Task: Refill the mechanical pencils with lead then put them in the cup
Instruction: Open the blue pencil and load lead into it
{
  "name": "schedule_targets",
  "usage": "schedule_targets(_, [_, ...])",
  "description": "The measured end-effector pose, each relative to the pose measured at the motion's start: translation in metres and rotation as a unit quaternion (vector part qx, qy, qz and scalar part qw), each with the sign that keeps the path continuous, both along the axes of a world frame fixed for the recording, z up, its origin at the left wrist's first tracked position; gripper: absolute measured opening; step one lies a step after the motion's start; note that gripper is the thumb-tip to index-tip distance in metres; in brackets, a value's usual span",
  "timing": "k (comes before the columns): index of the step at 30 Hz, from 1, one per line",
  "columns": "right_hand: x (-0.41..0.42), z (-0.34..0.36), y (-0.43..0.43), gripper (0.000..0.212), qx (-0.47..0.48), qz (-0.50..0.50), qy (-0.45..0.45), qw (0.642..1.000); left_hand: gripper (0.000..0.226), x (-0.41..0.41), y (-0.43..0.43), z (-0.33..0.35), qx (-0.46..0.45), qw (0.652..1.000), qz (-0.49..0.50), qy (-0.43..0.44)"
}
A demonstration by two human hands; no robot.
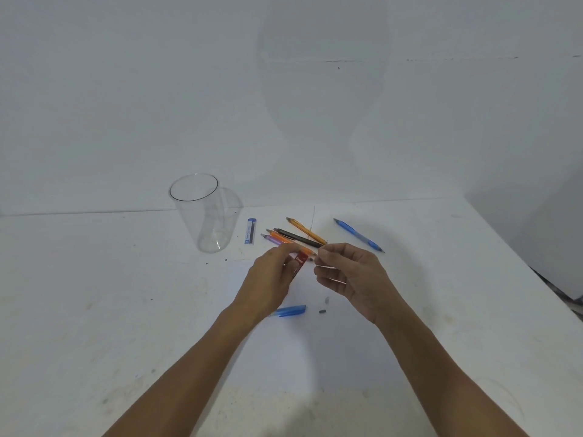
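- Mechanical pencils (279, 236): all lie on the white table (94, 310) to the right of the cup, except one held in the hand.
- Cup (202, 212): clear, tall, upright on the table at the left of the group, near the table's back edge.
- Lead tube (250, 231): small, with a blue cap, lying flat just right of the cup, apart from it.
- Purple pencil (270, 239), orange pencil (277, 234), black pencil (298, 238), yellow pencil (306, 231): a loose cluster lying side by side right of the lead tube, all slanting down to the right. Their near ends are partly hidden by the hands.
- Left hand (271, 279): raised above the table, fingers curled round the red pencil.
- Red pencil (299, 260): gripped in the left hand, off the table, its upper end toward the right hand. Most of the barrel is hidden behind the fingers.
- Blue pencil (290, 310): lying flat on the table under the left wrist, partly covered by it.
- Small grey bit (327, 299) and small dark bit (322, 311): on the table between the two forearms, just right of the blue pencil. Too small to identify.
- Right hand (350, 275): raised, fingers curled, thumb and forefinger tips together right at the red pencil's end. Whether they pinch a lead cannot be told.
- Second blue pencil (358, 235): lying alone on the table beyond the right hand, slanting down to the right, well apart from the cluster.
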State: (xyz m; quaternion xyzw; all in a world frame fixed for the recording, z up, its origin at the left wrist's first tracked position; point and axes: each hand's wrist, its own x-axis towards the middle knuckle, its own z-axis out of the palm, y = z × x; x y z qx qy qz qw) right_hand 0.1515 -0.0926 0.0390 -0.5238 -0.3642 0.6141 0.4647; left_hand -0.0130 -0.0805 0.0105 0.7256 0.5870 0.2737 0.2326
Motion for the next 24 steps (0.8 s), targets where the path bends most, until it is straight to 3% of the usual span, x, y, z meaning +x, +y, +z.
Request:
schedule_targets(5, [0.001,-0.002,-0.002,0.008,-0.007,0.006,0.008,1.000,0.032,-0.002,0.008,-0.016,-0.012,0.995,-0.031,0.095])
schedule_targets(10, [0.003,-0.004,-0.001,0.010,-0.008,0.002,0.001,1.000,0.035,-0.004,0.007,-0.021,0.019,0.991,-0.028,0.127])
schedule_targets(12, [0.003,-0.005,-0.001,0.010,-0.005,0.000,-0.005,1.000,0.035,-0.003,0.002,-0.018,0.058,0.994,-0.016,0.092])
schedule_targets(16, [0.002,-0.006,-0.001,0.011,0.001,0.003,-0.018,1.000,0.038,0.004,-0.013,0.006,0.072,0.995,-0.001,-0.068])
schedule_targets(24, [-0.001,-0.005,-0.005,0.017,0.008,0.025,-0.005,1.000,0.024,0.008,-0.022,0.019,0.061,0.997,0.009,-0.050])
